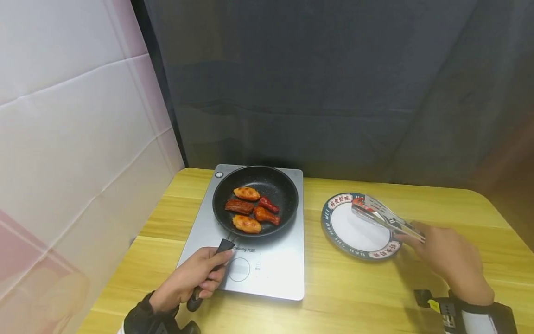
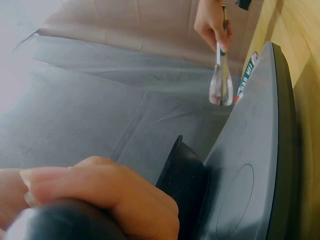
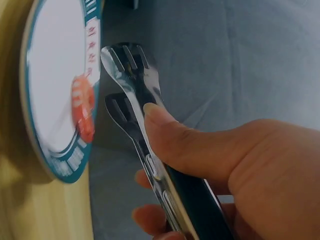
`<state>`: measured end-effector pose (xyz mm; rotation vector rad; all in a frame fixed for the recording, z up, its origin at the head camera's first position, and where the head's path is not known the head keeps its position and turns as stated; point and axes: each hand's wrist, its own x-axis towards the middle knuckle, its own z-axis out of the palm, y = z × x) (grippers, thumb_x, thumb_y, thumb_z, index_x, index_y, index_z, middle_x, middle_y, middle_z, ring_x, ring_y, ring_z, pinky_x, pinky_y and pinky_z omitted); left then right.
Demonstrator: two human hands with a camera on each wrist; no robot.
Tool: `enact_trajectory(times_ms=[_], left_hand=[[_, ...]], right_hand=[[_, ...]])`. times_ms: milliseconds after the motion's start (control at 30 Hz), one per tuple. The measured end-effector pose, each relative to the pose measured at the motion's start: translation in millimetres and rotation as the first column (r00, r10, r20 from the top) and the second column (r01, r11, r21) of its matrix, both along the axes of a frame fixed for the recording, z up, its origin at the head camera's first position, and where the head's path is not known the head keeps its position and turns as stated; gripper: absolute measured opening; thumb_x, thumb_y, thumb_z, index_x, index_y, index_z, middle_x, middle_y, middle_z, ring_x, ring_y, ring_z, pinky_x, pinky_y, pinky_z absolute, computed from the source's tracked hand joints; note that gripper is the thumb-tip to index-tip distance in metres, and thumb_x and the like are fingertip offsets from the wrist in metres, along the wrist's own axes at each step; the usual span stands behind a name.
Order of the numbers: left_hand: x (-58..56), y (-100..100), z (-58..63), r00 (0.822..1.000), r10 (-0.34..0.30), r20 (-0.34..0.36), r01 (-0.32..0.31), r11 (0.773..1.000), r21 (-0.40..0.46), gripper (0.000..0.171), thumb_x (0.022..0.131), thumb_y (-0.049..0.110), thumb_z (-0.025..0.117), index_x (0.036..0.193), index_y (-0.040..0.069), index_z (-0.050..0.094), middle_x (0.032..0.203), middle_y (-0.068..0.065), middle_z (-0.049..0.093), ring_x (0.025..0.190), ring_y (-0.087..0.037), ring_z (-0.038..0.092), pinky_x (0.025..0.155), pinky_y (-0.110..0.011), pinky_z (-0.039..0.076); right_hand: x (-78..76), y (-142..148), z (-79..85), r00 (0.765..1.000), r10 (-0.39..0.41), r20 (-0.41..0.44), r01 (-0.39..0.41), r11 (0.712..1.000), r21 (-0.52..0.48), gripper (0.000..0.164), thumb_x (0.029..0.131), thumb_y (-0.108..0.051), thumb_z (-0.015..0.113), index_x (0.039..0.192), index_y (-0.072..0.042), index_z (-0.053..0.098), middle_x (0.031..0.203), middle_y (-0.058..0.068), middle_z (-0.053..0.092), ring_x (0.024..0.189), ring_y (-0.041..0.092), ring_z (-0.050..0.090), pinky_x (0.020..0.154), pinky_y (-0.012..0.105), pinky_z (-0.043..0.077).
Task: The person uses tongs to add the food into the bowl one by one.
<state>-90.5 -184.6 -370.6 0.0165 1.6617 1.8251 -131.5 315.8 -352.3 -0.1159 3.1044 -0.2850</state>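
My left hand (image 1: 204, 273) grips the black handle (image 1: 224, 246) of a frying pan (image 1: 288, 190). In the pan lie several pieces: two golden wing-like pieces (image 1: 247, 224), a brown slab of meat (image 1: 239, 206), an orange drumstick (image 1: 265, 215) and a smaller dark red one (image 1: 267, 203). My right hand (image 1: 448, 255) holds metal tongs (image 3: 132, 75) above the plate (image 1: 359, 234), thumb on one arm and fingers on the other. An orange-red piece, possibly a shrimp (image 3: 83, 107), lies near the plate's rim. In the right wrist view the tongs' tips stand apart from it, with nothing visible between them.
The pan stands on a silver induction cooker (image 1: 275, 273) on a wooden table (image 1: 333, 297). A dark cloth (image 1: 313, 93) hangs behind the table, and a pale sheet (image 1: 83, 139) covers the left side.
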Motion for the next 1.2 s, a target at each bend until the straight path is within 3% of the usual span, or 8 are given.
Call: enact_trajectory(times_ms=[333,567,733,967,1200], left_hand=[[0.5,1,1.7,1.000,-0.004,-0.017,0.004,1.000,-0.005,0.032,0.102,0.028,0.047,0.079,0.008,0.038,0.056,0.005,0.028,0.038,-0.004,0.025,0.032,-0.018,0.024],[1.8,1,2.1,1.000,-0.006,-0.014,0.006,1.000,-0.002,0.032,0.102,0.027,0.047,0.078,0.008,0.038,0.055,0.005,0.028,0.038,-0.004,0.025,0.032,-0.018,0.023],[-2.1,2,2.8,1.000,-0.005,-0.022,0.005,1.000,-0.004,0.031,0.102,0.027,0.047,0.080,0.007,0.037,0.056,0.006,0.028,0.039,-0.004,0.024,0.032,-0.018,0.023],[-1.8,4,3.8,1.000,-0.007,-0.013,0.007,1.000,0.001,0.030,0.101,0.026,0.047,0.081,0.007,0.038,0.055,0.006,0.027,0.038,-0.003,0.022,0.032,-0.018,0.022],[0.8,3,1.3,1.000,0.006,-0.024,-0.006,1.000,-0.010,0.031,0.100,0.028,0.049,0.079,0.008,0.038,0.056,0.005,0.027,0.038,-0.005,0.023,0.032,-0.019,0.022]], right_hand=[[-10.3,20,-16.4,1.000,0.003,-0.025,-0.003,1.000,0.006,0.079,0.087,-0.066,0.052,0.131,0.000,0.053,0.109,0.036,0.057,0.077,0.044,0.059,0.040,0.038,0.038],[-20.8,28,-22.8,1.000,0.019,-0.023,-0.019,1.000,0.011,0.078,0.088,-0.066,0.051,0.130,-0.001,0.054,0.109,0.033,0.058,0.073,0.036,0.058,0.039,0.034,0.036],[-26.2,35,-25.9,1.000,0.017,-0.008,-0.017,1.000,0.015,0.080,0.087,-0.067,0.051,0.131,-0.001,0.054,0.113,0.035,0.056,0.085,0.049,0.058,0.040,0.037,0.038],[-25.8,42,-29.1,0.998,0.056,-0.015,-0.056,0.998,0.024,0.074,0.084,-0.066,0.057,0.128,-0.006,0.059,0.109,0.030,0.061,0.087,0.049,0.059,0.042,0.039,0.040],[-18.2,38,-22.6,0.998,0.067,0.004,-0.067,0.997,0.045,0.070,0.085,-0.068,0.054,0.130,-0.015,0.059,0.107,0.027,0.063,0.085,0.049,0.060,0.041,0.042,0.039]])
